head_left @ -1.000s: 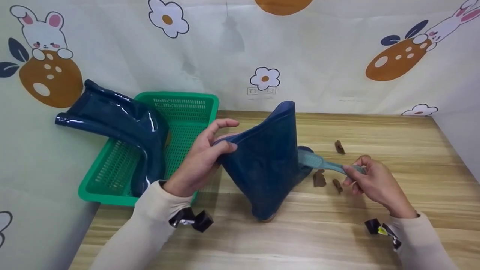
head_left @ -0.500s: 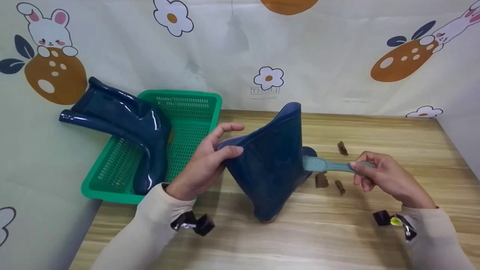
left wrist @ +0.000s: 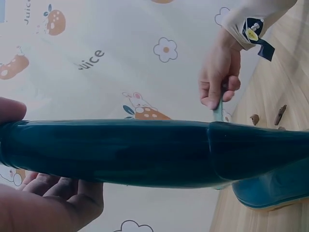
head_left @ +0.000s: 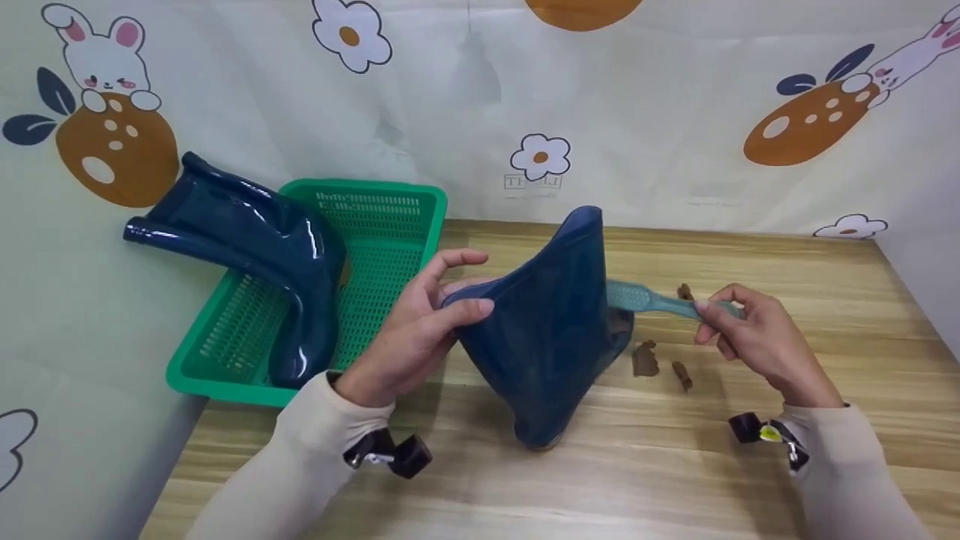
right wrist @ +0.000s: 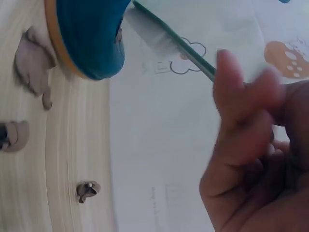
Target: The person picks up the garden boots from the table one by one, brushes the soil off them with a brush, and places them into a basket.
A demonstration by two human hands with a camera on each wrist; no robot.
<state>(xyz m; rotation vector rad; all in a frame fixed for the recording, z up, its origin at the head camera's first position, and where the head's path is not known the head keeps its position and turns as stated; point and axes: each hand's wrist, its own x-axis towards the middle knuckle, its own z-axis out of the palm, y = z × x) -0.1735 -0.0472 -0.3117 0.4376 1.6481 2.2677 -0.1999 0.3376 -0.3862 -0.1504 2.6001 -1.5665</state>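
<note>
A dark blue rubber boot (head_left: 544, 330) stands tilted on the wooden table, its folded top opening towards the left. My left hand (head_left: 409, 330) grips that top edge, thumb on the near face and fingers behind. The boot's shaft crosses the left wrist view. Between thumb and fingers, my right hand (head_left: 757, 330) pinches the handle of a green scrubbing brush (head_left: 634, 298). Its head lies against the far side of the boot, partly hidden by the shaft. The right wrist view shows the pale bristles (right wrist: 149, 34) beside the boot's toe, where a small brown smear (right wrist: 119, 34) shows.
At the left, a green plastic basket (head_left: 180, 375) holds a second blue boot (head_left: 255, 232), its shaft leaning out over the rim. Several brown mud-like lumps, among them a flat piece (head_left: 645, 358), lie right of the held boot. A patterned sheet (head_left: 637, 97) hangs behind the table.
The brush first slid right and levelled, then my right hand moved up and back left, lifting the brush along the boot. My left hand keeps its grip; the boot has barely shifted.
</note>
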